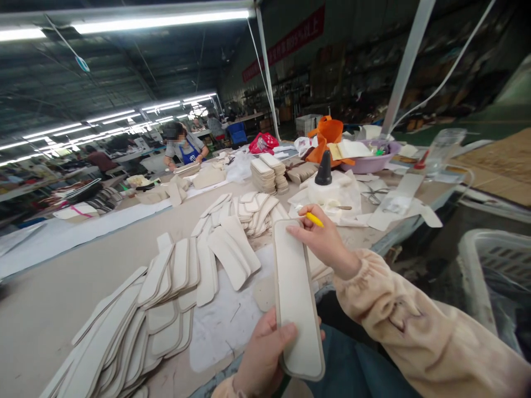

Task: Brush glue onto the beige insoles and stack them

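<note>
A long cream panel [292,282] with rounded corners and a darker border is held upright, tilted, near the table's front edge. My left hand [267,351] grips its lower end, thumb on the face and fingers behind. At the upper end, my right hand [326,237] presses its thumb on the panel and also holds a slim yellow-handled tool [315,220]; what kind it is does not show clearly. Many similar panels [178,271] lie fanned in overlapping rows to the left. A smaller pile of them [255,213] sits beyond.
Behind my right hand stands a black cone-shaped nozzle [323,170] on a white container. Farther back are stacked pieces [265,174], a purple basin [373,157] and an orange cloth [326,135]. A clear bottle [446,152] and white crate [493,254] are right. A co-worker [182,149] works across the table.
</note>
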The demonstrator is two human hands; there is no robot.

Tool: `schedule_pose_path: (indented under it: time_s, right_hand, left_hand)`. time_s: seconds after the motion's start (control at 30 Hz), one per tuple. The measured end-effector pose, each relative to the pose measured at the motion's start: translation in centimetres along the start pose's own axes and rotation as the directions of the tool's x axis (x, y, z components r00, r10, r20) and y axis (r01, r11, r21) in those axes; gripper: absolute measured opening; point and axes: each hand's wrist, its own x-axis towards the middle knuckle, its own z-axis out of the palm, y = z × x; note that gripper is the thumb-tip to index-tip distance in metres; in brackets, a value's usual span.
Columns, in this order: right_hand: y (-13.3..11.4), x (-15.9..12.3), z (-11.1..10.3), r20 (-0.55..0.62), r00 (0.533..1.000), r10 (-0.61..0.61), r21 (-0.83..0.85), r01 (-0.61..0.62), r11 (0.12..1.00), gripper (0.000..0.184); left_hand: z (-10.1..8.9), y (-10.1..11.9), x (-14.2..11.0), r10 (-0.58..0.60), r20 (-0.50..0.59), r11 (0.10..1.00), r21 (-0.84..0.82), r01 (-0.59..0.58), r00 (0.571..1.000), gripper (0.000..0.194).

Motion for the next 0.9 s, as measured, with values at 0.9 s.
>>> schedule_pose_path:
  time_s: [0.9]
  right_hand:
    - [0.1, -0.5, 0.6, 0.030, 1.000, 0.007, 0.016, -0.007, 1.000, 0.034]
  left_hand:
    - [-0.9, -0.4, -0.4, -0.024, 0.006, 0.999, -0.021, 0.024, 1.000, 0.038]
